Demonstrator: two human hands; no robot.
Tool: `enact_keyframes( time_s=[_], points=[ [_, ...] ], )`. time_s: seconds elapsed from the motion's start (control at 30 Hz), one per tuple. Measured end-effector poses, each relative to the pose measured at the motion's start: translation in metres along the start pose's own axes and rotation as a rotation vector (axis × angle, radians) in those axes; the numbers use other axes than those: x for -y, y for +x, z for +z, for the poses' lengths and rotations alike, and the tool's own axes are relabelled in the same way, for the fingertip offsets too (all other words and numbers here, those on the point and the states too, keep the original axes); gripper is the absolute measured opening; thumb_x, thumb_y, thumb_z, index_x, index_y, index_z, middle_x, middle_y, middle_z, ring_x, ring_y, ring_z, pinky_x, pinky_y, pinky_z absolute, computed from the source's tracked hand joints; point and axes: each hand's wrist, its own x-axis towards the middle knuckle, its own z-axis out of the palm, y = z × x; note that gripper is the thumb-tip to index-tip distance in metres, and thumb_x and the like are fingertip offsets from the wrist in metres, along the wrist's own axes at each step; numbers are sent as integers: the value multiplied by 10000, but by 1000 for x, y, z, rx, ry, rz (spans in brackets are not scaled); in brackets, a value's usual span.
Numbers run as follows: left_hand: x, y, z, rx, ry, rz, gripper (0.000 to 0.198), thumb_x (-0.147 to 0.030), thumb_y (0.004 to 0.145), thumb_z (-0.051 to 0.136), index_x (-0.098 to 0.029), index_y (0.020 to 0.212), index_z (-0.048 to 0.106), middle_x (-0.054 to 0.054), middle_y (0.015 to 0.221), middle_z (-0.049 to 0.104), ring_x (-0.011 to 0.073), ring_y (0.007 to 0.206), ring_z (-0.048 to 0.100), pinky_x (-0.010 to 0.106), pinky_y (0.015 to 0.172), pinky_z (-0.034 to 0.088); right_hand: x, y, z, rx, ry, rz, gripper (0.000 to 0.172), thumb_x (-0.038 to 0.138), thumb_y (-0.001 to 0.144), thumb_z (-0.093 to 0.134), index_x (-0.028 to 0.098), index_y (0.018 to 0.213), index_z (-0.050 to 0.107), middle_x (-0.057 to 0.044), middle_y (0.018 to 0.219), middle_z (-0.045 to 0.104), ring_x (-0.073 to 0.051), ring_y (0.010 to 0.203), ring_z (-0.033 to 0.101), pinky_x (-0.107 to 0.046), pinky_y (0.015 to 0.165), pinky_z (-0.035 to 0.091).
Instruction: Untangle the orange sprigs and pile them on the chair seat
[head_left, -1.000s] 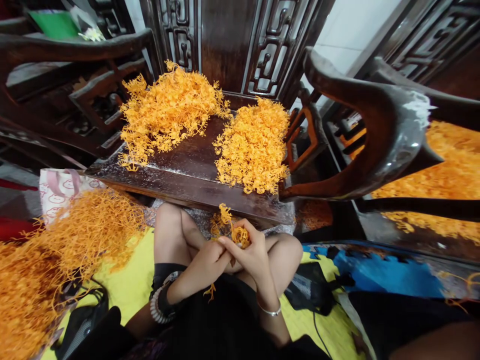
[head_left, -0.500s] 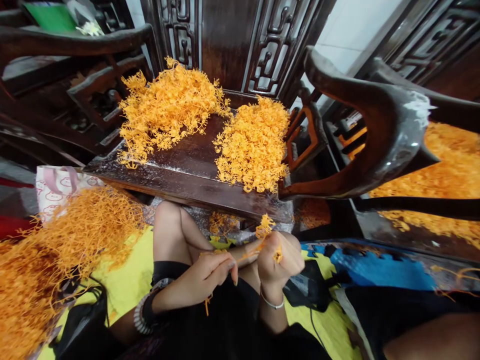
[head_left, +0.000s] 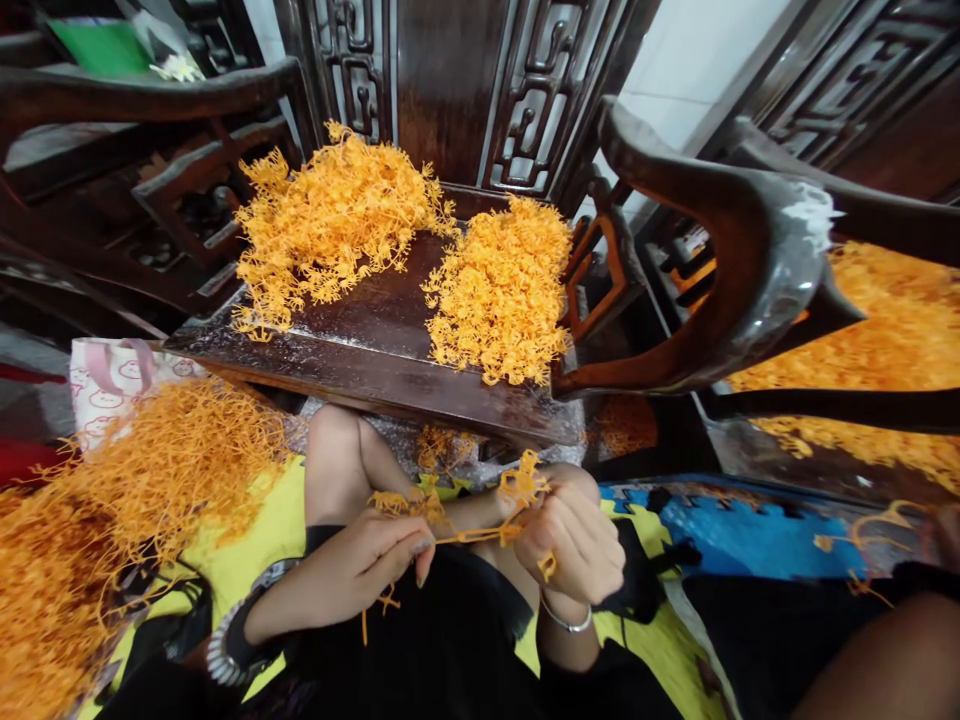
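Above my lap, my left hand (head_left: pixel 375 560) pinches one end of an orange stringy strand (head_left: pixel 472 537). From there the strand stretches across to my right hand (head_left: pixel 576 540), which is closed in a fist around it. Curly, knotted tufts of the same strand stick out above both hands, and short ends hang below the left one. What lies inside the right fist is hidden. Ahead, a dark wooden seat (head_left: pixel 360 365) carries a left pile of knotted orange strands (head_left: pixel 337 220) and a right pile (head_left: pixel 501 290).
Loose, untied orange strands (head_left: pixel 187 460) are heaped at my left, beside a white bag with pink handles (head_left: pixel 112 385). A curved chair arm (head_left: pixel 742 290) rises at the right, with more orange strands (head_left: pixel 870 340) beyond. Another person's leg (head_left: pixel 885 650) is at the lower right.
My hands have moved farther apart, the left toward the left and the right slightly right. The strand between them is drawn out longer, and more knotted tufts show by the left hand.
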Motion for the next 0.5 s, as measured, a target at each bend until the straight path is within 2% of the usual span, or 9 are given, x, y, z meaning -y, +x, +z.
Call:
enact_keyframes(
  time_s=[0.13, 0.27, 0.4, 0.5],
  points=[
    [1, -3, -8, 10, 171, 16, 372, -316, 1001, 262, -188, 751, 505, -23, 673, 528, 121, 648, 505, 242, 675, 363, -2, -5, -6, 85, -39, -1, 362, 104, 887, 454, 204, 563, 330, 22, 520, 339, -99, 512, 327, -278, 508, 296],
    [-2, -12, -22, 46, 275, 18, 361, -288, 1000, 260, -193, 758, 511, -26, 687, 546, 120, 646, 503, 248, 678, 351, -9, -6, -16, 201, -89, -98, 372, 158, 931, 407, 195, 561, 391, 12, 523, 338, -113, 523, 329, -280, 507, 280],
    [-7, -18, -27, 37, 314, 9, 313, -257, 988, 309, -202, 785, 542, -24, 730, 585, 126, 687, 530, 245, 696, 354, -10, 1, -19, 281, -114, -199, 412, 176, 957, 361, 190, 551, 424, 4, 516, 346, -127, 534, 331, -287, 497, 283],
    [-11, -20, -25, 28, 311, 34, 292, -224, 971, 344, -205, 770, 554, -29, 707, 592, 119, 666, 545, 227, 667, 368, -3, 9, -23, 319, -114, -206, 472, 172, 970, 327, 191, 509, 425, 8, 492, 328, -122, 497, 309, -289, 472, 282]
  ],
)
